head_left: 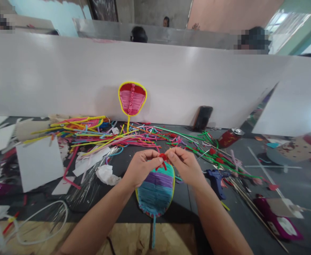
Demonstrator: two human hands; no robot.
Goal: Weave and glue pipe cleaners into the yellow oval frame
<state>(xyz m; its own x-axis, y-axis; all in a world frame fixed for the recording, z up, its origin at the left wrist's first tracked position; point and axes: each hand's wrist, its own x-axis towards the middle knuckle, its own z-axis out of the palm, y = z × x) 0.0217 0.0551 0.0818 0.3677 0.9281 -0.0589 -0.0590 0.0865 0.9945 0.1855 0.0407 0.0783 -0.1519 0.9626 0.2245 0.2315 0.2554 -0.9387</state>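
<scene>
Between the fingertips of both hands is a small red pipe cleaner [163, 156], bent into a loop with two loose ends hanging down. My left hand [145, 165] pinches it from one side and my right hand [184, 164] from the other. Below them lies a fan-shaped piece [155, 194] wrapped in teal, purple and green pipe cleaners, with a yellow edge and a blue handle. Its upper end is partly hidden behind the hands. A second fan [132, 99], pink and red with a yellow rim, leans upright against the white partition.
Loose pipe cleaners [113, 136] are heaped along the partition [65, 78]. A phone [202, 118] and a red can [230, 137] stand at the back right. A blue glue gun [216, 180] lies beside my right forearm. Crumpled tissue [107, 175] and white card [40, 161] are left.
</scene>
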